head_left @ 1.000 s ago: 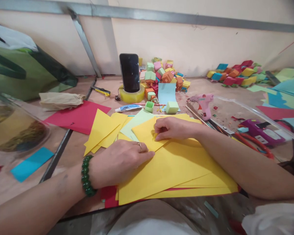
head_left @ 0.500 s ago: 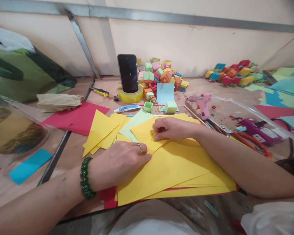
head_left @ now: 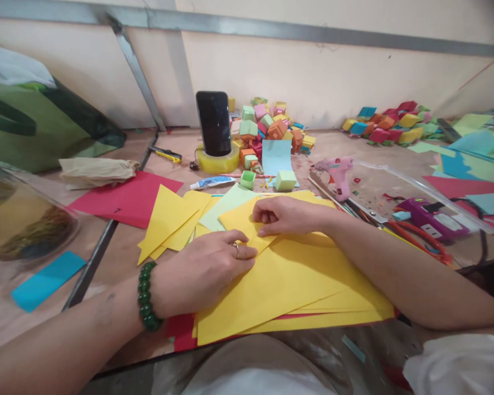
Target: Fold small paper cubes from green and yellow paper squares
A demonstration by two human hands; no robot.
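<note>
My left hand (head_left: pixel 214 266), with a green bead bracelet and a ring, lies palm down on a stack of yellow paper sheets (head_left: pixel 296 280). Its fingers are stretched out towards my other hand. Just beyond, my right hand (head_left: pixel 282 215) is closed, thumb and fingers pinching yellow paper at the top of the stack; the pinched part is mostly hidden behind the fingers. Yellow paper triangles (head_left: pixel 164 222) lie to the left of the stack, and a pale green sheet (head_left: pixel 226 207) shows behind it.
A phone (head_left: pixel 213 123) leans upright on a tape roll (head_left: pixel 218 161), beside a heap of paper cubes (head_left: pixel 276 129). At right lie a pink glue gun (head_left: pixel 338 174), scissors (head_left: pixel 420 241) and a purple power strip (head_left: pixel 434 219). A plastic container (head_left: pixel 28 225) stands left, near red paper (head_left: pixel 135 200).
My left fingers have shifted slightly, the index finger moving up closer to my right hand. The right hand stays nearly in place, and the small yellow bit at its fingertips is now less visible.
</note>
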